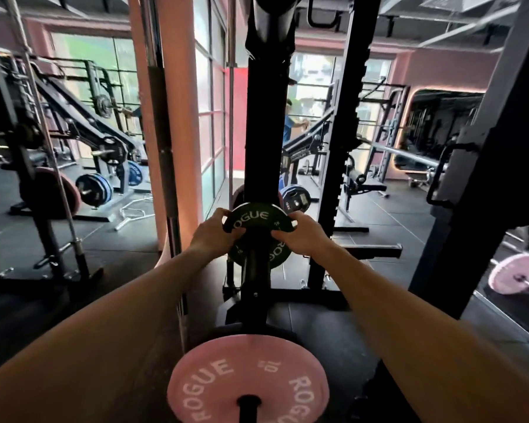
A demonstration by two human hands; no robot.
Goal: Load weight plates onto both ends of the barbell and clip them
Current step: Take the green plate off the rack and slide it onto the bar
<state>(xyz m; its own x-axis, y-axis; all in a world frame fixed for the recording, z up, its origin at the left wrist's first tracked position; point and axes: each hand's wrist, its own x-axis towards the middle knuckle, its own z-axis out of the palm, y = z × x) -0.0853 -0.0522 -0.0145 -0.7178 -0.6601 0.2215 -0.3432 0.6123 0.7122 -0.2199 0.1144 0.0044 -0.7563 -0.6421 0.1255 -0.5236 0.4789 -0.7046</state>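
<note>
Left of the grip, the left hand curls its fingers round the rim of a green plate, thumb on the near face. Between the two hands the plate stands upright on a storage peg of the black rack, its ROGUE lettering facing the person. Right of the grip, the right hand clasps the opposite rim the same way, so both hands are grasping the plate and neither is free. Below the grip and nearer the person, a pink plate sits on another peg.

It looks like the plate is being drawn off the rack to carry to the barbell, though it could equally be going on. To do this well, keep the pull even on both sides so the bore does not bind on the peg, draw straight along the peg's axis, and keep fingers off the back face where it could pinch. A loaded bar lies well off to the right on the floor
</note>
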